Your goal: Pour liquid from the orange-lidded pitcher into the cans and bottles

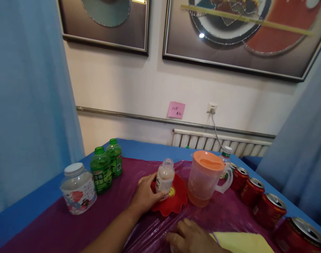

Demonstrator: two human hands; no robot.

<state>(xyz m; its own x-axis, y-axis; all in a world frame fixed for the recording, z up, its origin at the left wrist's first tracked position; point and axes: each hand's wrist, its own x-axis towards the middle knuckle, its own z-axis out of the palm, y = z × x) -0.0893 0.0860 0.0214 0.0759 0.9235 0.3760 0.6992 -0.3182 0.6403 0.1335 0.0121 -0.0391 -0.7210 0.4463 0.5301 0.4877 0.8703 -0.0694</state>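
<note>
My left hand [147, 193] is wrapped round a small clear bottle [165, 179] with a printed label and pale contents. The bottle is upright and its mouth has no cap on it. It stands on or just over a red scalloped plate [176, 202] with a yellow mark. Low in the view, my right hand [192, 237] is at the purple plastic sheet, near a folded yellow cloth [242, 242]. Its fingers are curled downward, and a small pale bit shows under them; what it is stays hidden.
A pitcher [204, 182] with an orange lid stands right of the plate. Beyond it are a clear bottle [226, 154] and a row of red cans [269, 211]. On the left are two green bottles [101, 172] and a white-lidded jar [78, 191]. Behind is a wall.
</note>
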